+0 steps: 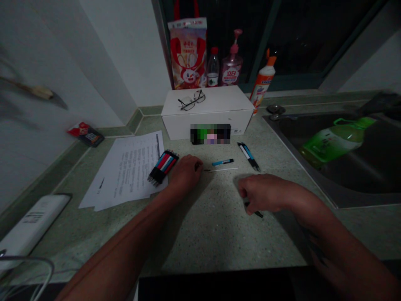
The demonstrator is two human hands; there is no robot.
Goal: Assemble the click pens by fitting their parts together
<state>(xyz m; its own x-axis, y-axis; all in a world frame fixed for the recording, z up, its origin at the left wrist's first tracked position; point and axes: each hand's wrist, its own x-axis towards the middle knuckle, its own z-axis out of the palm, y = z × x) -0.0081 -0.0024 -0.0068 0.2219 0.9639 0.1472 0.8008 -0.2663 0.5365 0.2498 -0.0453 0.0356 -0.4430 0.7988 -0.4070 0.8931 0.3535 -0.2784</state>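
Note:
My left hand (187,172) rests on the counter with its fingers curled together; whatever they may hold is hidden. Just right of its fingertips lies a thin white pen refill (223,169). Beyond the refill is a short blue-and-black pen barrel (223,162). My right hand (263,191) is closed on a small black pen part (258,214), whose end sticks out below the fingers at the countertop. Two pens (249,156), blue and white with black, lie side by side above my right hand. A row of several pens (163,167) sits left of my left hand.
Printed sheets (125,171) lie at the left on the counter (203,234). A white box (208,104) with glasses (191,100) on top stands at the back, several bottles behind it. At right, a sink (319,196) holds a green jug (335,142). A white device (34,225) lies front left.

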